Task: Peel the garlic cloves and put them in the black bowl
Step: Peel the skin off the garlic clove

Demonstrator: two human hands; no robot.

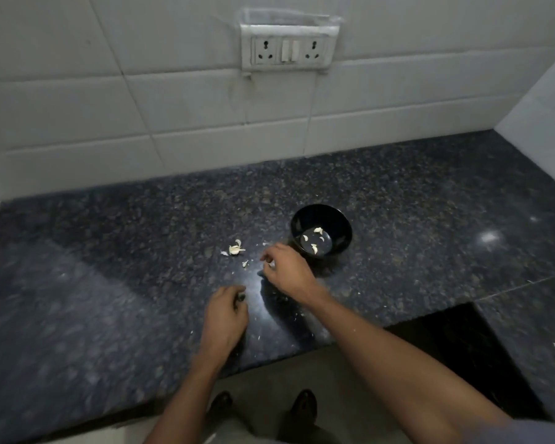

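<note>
Now the black bowl with peeled garlic cloves sits at two o'clock, just beside the curled right hand, which pinches something pale; loose garlic pieces lie at eleven o'clock; left hand curled on the table, contents unclear

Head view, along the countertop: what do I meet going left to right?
Left hand → garlic pile → loose clove → right hand → black bowl, holding peeled cloves.

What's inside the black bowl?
Inside the black bowl lie about four pale garlic cloves on the bottom. The right hand covers a bit of the near rim, so anything tucked there is hidden.
</note>
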